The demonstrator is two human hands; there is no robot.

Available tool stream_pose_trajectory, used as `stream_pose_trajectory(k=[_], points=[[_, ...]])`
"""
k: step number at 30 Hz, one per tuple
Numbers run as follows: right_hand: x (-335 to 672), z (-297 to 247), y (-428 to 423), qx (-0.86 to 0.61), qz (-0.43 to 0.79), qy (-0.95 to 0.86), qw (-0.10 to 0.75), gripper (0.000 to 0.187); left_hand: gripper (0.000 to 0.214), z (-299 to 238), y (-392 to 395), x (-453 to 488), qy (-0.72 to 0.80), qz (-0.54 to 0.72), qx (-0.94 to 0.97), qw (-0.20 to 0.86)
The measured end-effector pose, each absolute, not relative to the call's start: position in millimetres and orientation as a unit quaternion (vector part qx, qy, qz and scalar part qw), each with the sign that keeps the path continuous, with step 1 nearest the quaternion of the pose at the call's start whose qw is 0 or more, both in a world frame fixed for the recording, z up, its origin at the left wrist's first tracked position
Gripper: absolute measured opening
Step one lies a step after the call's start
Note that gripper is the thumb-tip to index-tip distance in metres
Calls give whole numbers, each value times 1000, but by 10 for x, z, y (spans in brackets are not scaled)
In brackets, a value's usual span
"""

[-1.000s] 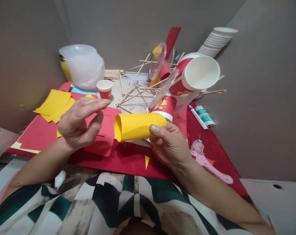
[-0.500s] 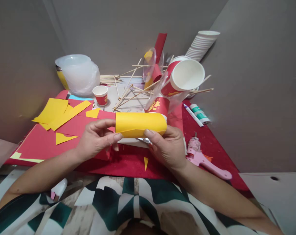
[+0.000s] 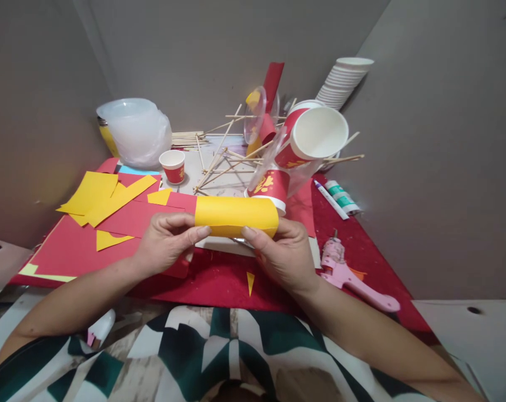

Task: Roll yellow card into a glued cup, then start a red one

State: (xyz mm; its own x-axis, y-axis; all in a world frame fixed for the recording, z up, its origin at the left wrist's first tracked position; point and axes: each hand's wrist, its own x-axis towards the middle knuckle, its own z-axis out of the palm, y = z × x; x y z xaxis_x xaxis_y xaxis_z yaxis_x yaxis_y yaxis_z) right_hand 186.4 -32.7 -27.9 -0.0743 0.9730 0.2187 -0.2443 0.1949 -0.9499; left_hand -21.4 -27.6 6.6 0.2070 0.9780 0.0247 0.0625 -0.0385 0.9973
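Observation:
A rolled tube of yellow paper (image 3: pixel 236 215) lies sideways in the air just above the red sheet (image 3: pixel 219 279) on the table. My left hand (image 3: pixel 164 243) pinches the tube's left end with thumb and fingers. My right hand (image 3: pixel 280 254) grips its right end, thumb on the front of the roll. Right behind the tube stands an upturned red paper cup (image 3: pixel 269 187) that belongs to a structure of cups and wooden sticks (image 3: pixel 231 159).
Yellow paper pieces (image 3: pixel 97 195) lie at the left on red paper. A pink glue gun (image 3: pixel 348 273) rests at the right, with a glue tube (image 3: pixel 340 196) behind it. A small red cup (image 3: pixel 172 166), a plastic-covered pot (image 3: pixel 131 131) and a stack of white cups (image 3: pixel 340 81) stand at the back.
My left hand, open and off the tube a second ago, has come in and taken hold of its left end. The tube has turned level between both hands.

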Motion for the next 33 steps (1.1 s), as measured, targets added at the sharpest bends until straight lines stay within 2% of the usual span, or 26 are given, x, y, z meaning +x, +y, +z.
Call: stream_pose_trajectory(k=[7,14,19,23,29,33], points=[[1852,-272,-307,-350,536,-505,579,12,31,0,-274,-208,444,442,591,508],[1850,-284,-307,-375,529,-496,578,15,27,18,-285,-175,425,430,583,542],[1841,-260,-309,-376,529,-500,573,14,39,-5,-254,-193,414,468,565,538],[1847,-276,-297,-379,531,-493,575,14,36,18,-236,-182,389,493,556,545],[1842,-269,-285,-369,546,-492,569,12,23,-53,-207,-221,391,465,563,560],[1836,-243,-282,-382,545,-489,564,16,22,-48,-194,-230,407,456,569,551]])
